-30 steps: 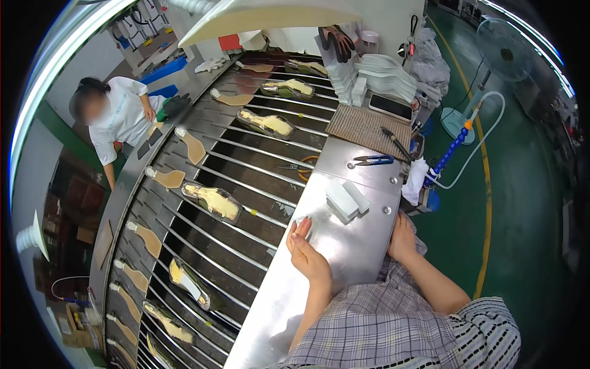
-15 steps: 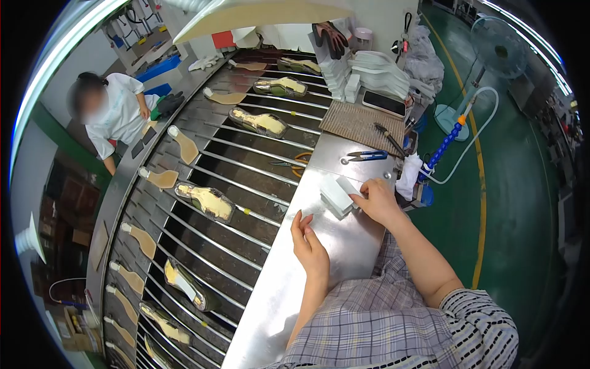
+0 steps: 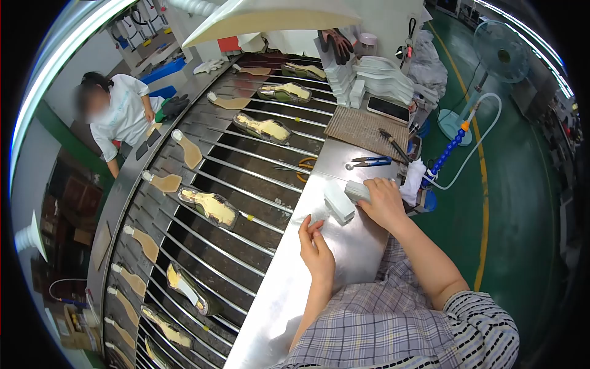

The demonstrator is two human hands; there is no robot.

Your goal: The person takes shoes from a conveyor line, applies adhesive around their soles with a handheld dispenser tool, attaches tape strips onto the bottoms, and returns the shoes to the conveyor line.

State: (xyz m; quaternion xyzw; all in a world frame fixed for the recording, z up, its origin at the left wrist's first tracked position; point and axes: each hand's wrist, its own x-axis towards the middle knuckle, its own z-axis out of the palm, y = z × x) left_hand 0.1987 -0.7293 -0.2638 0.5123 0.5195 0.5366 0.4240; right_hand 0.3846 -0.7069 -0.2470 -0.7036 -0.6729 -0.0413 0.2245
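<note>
On the metal ledge (image 3: pixel 289 270), my right hand (image 3: pixel 382 204) is closed around a small bundle of pale grey-white pieces (image 3: pixel 356 191). Beside that bundle a white stack of thin pieces (image 3: pixel 338 203) lies on the metal. My left hand (image 3: pixel 318 249) hovers near the ledge, fingers loosely curved and thumb apart, with nothing in it. Blue-handled thread snips (image 3: pixel 372 162) rest beyond my right hand.
To the left, shoes on lasts (image 3: pixel 209 207) and tan insoles (image 3: pixel 163 182) sit along a rod conveyor (image 3: pixel 246 178). A phone (image 3: pixel 388 109), a ribbed board (image 3: pixel 362 130) and white stacked sheets (image 3: pixel 384 80) are at the back. Across the conveyor sits a co-worker (image 3: pixel 123 107).
My right hand has drawn a bundle of pale pieces slightly away from the white stack, and now wraps over it. The left hand stays raised, almost unchanged. The view has shifted slightly.
</note>
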